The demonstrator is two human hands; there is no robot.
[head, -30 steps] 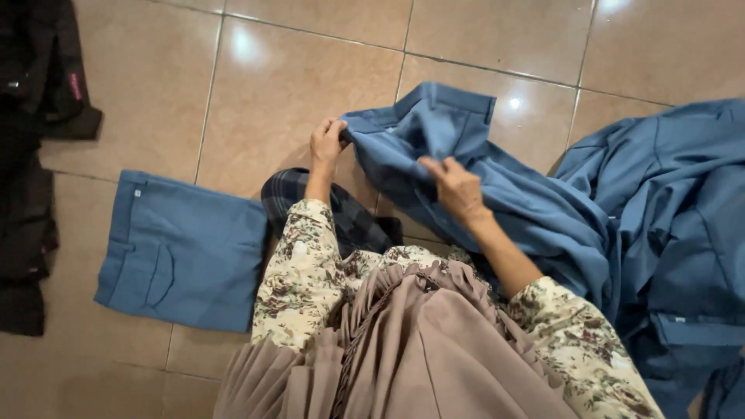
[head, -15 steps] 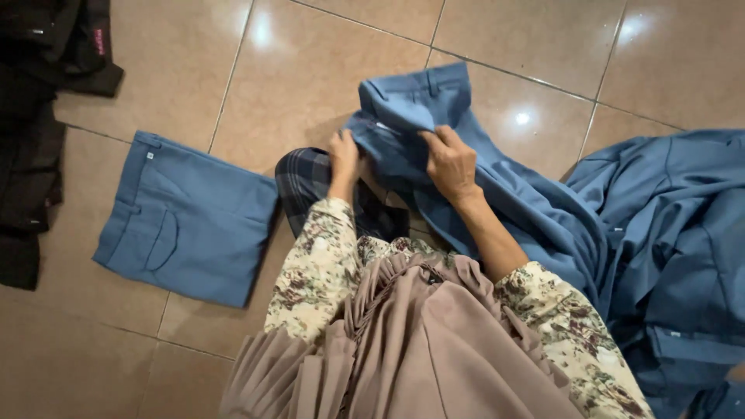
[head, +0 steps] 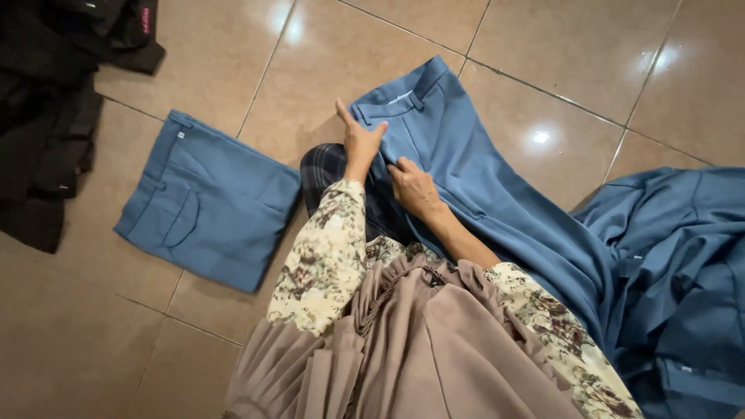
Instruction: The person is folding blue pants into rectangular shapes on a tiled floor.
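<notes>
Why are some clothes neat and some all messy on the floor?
Only the folded blue trousers lie square. The blue heap at right is crumpled, and the black clothes at left are bunched. Both hands, left hand and right hand, press flat blue trousers.

Bare tiled floor (head: 543,62) lies open beyond the blue trousers (head: 466,171) spread under both hands, wide enough to reach across. To the left the way is narrowed by a folded blue pair (head: 209,202) and, past it, a heap of black clothes (head: 46,124). On the right a pile of blue garments (head: 675,264) blocks the floor.
</notes>
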